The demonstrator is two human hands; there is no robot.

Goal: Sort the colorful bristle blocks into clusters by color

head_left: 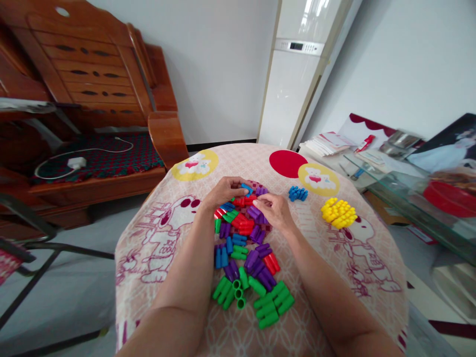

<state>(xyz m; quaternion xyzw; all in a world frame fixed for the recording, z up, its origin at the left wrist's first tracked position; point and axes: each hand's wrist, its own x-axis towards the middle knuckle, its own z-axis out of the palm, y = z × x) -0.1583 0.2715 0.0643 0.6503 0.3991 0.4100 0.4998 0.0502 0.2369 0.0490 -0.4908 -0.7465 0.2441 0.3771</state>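
My left hand [226, 191] is at the far end of a pile of plastic pieces, its thumb and fingers closed on a blue tube-shaped building block [246, 188]. Facing it from the right, my right hand [275, 210] has its thumb and forefinger pinched together beside a red block [243, 201] and a purple block [261, 191]. Whatever lies between those fingertips is too small to make out. Toward me spread more blocks: purple ones [256, 263], blue ones [221, 258], red ones [271, 264] and green ones [274, 303], many joined side by side.
On the round table's patterned cloth [148, 238], a blue cluster [298, 193] and a larger yellow cluster [338, 212] lie to the right. A wooden bench [92, 89] stands at the left. Beyond the right edge is a glass shelf [416, 203]. A white cabinet-like unit [290, 84] stands behind.
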